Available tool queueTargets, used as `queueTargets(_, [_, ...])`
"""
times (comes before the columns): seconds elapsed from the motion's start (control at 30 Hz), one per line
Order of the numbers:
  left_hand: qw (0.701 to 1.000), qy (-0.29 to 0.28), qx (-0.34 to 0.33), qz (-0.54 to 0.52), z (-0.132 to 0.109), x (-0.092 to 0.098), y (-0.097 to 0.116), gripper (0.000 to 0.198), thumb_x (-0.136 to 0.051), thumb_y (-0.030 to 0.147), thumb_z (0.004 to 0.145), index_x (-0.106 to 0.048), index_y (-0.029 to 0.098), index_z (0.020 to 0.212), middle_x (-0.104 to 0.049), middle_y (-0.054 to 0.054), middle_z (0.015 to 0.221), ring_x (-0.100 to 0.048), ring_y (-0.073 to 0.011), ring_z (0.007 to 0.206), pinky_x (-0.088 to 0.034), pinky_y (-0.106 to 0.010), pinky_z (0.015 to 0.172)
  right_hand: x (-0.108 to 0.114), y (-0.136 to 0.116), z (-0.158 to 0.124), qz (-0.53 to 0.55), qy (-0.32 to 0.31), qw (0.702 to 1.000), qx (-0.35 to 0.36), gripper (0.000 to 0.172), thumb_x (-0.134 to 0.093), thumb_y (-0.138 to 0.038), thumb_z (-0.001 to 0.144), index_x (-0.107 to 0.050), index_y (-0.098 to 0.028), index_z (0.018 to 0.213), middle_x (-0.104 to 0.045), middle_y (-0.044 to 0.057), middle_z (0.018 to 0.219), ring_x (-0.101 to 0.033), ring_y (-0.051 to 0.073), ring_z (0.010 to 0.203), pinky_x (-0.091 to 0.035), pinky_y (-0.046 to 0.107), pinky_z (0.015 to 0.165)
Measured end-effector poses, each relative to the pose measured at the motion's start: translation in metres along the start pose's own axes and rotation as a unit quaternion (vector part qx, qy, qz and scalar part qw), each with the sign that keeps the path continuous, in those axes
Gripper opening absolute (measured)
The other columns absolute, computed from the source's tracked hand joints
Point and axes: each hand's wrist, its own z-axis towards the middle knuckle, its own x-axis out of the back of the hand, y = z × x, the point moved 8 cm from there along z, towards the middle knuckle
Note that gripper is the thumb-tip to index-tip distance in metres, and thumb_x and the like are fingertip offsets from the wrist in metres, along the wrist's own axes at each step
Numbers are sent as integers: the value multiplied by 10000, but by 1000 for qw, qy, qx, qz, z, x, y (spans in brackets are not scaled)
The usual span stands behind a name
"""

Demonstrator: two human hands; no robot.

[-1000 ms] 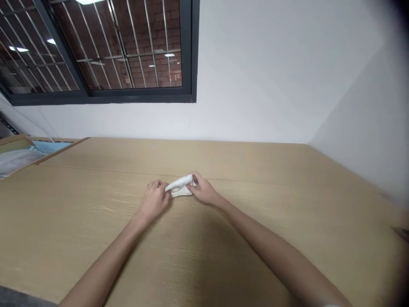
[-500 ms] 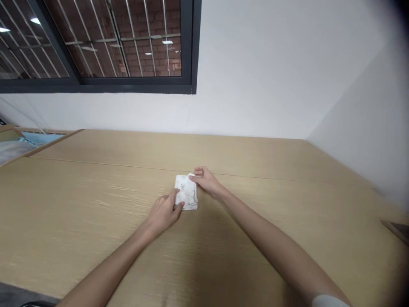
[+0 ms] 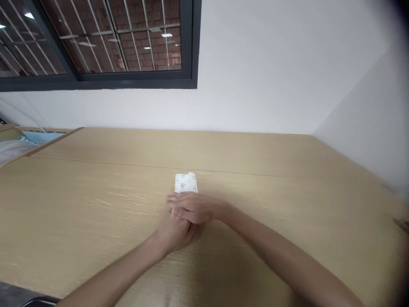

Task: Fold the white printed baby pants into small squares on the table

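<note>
A small folded white cloth (image 3: 186,182) with faint printed figures lies flat on the wooden tabletop, its near part covered by my hands. My right hand (image 3: 194,207) lies across the near edge of the cloth and over the fingers of my left hand, its own fingers stretched out to the left. Just below it, my left hand (image 3: 175,232) reaches in from the lower left. The left fingers are hidden under the right hand, so what they touch does not show.
The light wooden tabletop (image 3: 96,204) runs back to a white wall (image 3: 255,85) with a dark-framed barred window (image 3: 128,79). At the far left, a wooden-edged compartment holds pale and blue fabric (image 3: 41,136). A dark curved object (image 3: 40,302) shows at the lower left edge.
My right hand has left the cloth's upper right corner and come down and left over my left hand. The left hand has shifted slightly nearer. The cloth stays in about the same place.
</note>
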Motion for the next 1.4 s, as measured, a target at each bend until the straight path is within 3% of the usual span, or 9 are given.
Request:
queueTargets(0.13, [1000, 11, -6, -10, -1, 2, -1, 506, -500, 381, 969, -492, 191, 1438, -589, -142, 1415, -569, -329, 1340, -577, -545, 1121, -7, 34, -3, -24, 23, 998, -44, 415, -438, -333, 1057, -618, -187, 1401, -560, 105, 1469, -427, 294, 1454, -285, 536, 1232])
queueTargets(0.3, [1000, 5, -15, 4, -1, 1, -2, 589, -489, 441, 971, -427, 154, 1482, -502, -158, 1505, -435, -350, 1461, -484, -564, 1228, 13, 79, -13, -126, 74, 988, -55, 481, -382, -331, 1066, -488, -198, 1517, -384, 88, 1603, -314, 280, 1516, -198, 552, 1256])
queueTargets(0.47, [1000, 21, -6, -11, -2, -3, -8, 689, -510, 472, 965, -303, 175, 1551, -432, -148, 1563, -364, -354, 1504, -473, -576, 1230, 23, 107, -19, -168, 115, 976, -82, 537, -335, -362, 1072, -417, -148, 1558, -337, 127, 1627, -268, 275, 1535, -230, 546, 1250])
queueTargets(0.57, [998, 26, 7, -61, 1, 5, -14, 572, -494, 436, 975, -390, 238, 1502, -493, -97, 1528, -434, -307, 1470, -499, -530, 1213, 22, 110, -21, -162, 134, 974, -88, 549, -322, -368, 1070, -408, -138, 1562, -332, 133, 1632, -265, 264, 1537, -229, 521, 1260])
queueTargets(0.7, [986, 65, 95, -124, 5, 25, -39, 334, -414, 395, 1003, -589, 259, 1253, -682, -53, 1260, -643, -212, 1177, -571, -405, 1038, 24, 108, -26, -149, 172, 968, -107, 602, -312, -429, 1070, -342, -126, 1589, -301, 158, 1644, -251, 272, 1541, -246, 518, 1249])
queueTargets(0.9, [959, 117, 255, -42, 3, 44, -85, 332, -439, 477, 977, -598, 202, 884, -670, -59, 924, -617, -214, 934, -473, -346, 875, 37, 104, -37, -197, 261, 931, -161, 552, -360, -446, 1055, -425, -138, 1509, -484, 194, 1492, -437, 315, 1370, -341, 519, 1122])
queueTargets(1.03, [960, 80, 264, -50, 8, 32, -91, 391, -438, 501, 972, -601, 192, 797, -664, -60, 846, -616, -207, 865, -416, -308, 812, 38, 105, -38, -225, 268, 916, -196, 443, -450, -420, 1018, -559, -143, 1347, -588, 178, 1266, -520, 318, 1175, -369, 503, 1017])
queueTargets(1.23, [964, 67, 244, -84, 16, 24, -88, 317, -459, 426, 972, -619, 189, 837, -682, -46, 830, -623, -174, 811, -385, -256, 729, 41, 108, -38, -198, 277, 921, -192, 301, -519, -364, 977, -594, -177, 1200, -612, 136, 1184, -532, 294, 1166, -350, 479, 1007])
queueTargets(1.4, [958, 64, 250, -123, 16, 46, -87, 305, -452, 434, 961, -604, 186, 872, -670, -18, 766, -581, -122, 648, -330, -226, 617, 39, 98, -34, -154, 297, 923, -188, 205, -513, -319, 968, -564, -180, 1109, -631, 128, 1169, -543, 281, 1155, -339, 486, 1025])
